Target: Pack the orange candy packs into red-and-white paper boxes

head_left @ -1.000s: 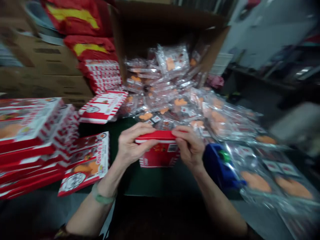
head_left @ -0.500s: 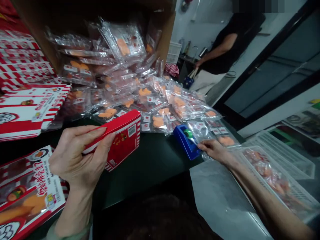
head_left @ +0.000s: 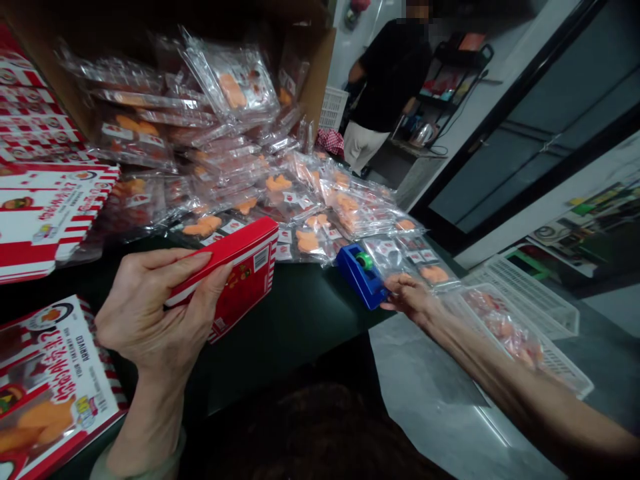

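Note:
My left hand (head_left: 155,313) is closed on the edge of a red-and-white printed carton (head_left: 245,277), thumb on the near face and fingers over the top. The carton is tilted above the dark green table, a barcode label showing on its face. My right hand (head_left: 407,297) reaches across to a blue tape dispenser (head_left: 360,277) with a green-cored roll. Its fingers are bent together at the dispenser's near end, touching or almost touching it. Whatever sits between the fingertips is too small to see. Plastic-bagged orange toys (head_left: 307,240) lie just beyond both.
A cardboard box (head_left: 323,73) spills many clear packets. Striped cartons (head_left: 55,207) are stacked at left, and a windowed toy box (head_left: 60,393) lies nearer. White plastic baskets (head_left: 560,373) stand at right, one holding packets. A person in black (head_left: 395,67) stands in the background.
The view has swung slightly right. My right hand has turned at the dispenser's near end, fingers more curled. The left hand keeps the carton. The person behind has changed posture.

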A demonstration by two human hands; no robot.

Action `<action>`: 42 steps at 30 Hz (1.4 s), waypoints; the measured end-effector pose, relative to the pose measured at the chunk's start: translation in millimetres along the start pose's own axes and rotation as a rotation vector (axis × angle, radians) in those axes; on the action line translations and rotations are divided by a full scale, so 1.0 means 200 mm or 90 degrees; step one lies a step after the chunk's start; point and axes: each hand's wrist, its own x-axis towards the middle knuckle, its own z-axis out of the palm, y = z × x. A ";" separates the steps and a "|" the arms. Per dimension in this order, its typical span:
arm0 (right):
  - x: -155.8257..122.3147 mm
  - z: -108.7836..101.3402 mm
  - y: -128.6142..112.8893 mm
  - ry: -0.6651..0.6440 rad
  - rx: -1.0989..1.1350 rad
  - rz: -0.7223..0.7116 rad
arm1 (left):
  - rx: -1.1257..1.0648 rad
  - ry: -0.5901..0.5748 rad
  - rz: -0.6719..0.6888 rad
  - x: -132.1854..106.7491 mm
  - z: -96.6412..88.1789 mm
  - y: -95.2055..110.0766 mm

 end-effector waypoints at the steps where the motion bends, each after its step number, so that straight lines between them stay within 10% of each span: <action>1: 0.01 0.02 0.02 0.007 0.035 -0.014 | 0.000 -0.008 -0.005 0.00 0.00 0.00; 9: -0.01 0.15 0.18 0.016 0.184 -0.169 | 0.026 -0.075 -0.046 0.03 -0.03 0.06; 17: 0.06 0.17 0.28 0.076 -0.058 -0.223 | 0.015 -0.098 -0.075 0.02 -0.04 0.05; 23: -0.24 0.32 0.12 -0.069 -0.146 -0.310 | -0.017 0.004 -0.090 0.00 0.00 0.10; 29: -0.60 0.66 -0.25 -0.491 0.215 -0.228 | -0.040 -0.052 -0.081 -0.03 0.02 0.26; 42: -0.60 0.79 -0.24 -0.477 0.155 0.111 | -0.043 -0.060 -0.010 -0.07 0.05 0.36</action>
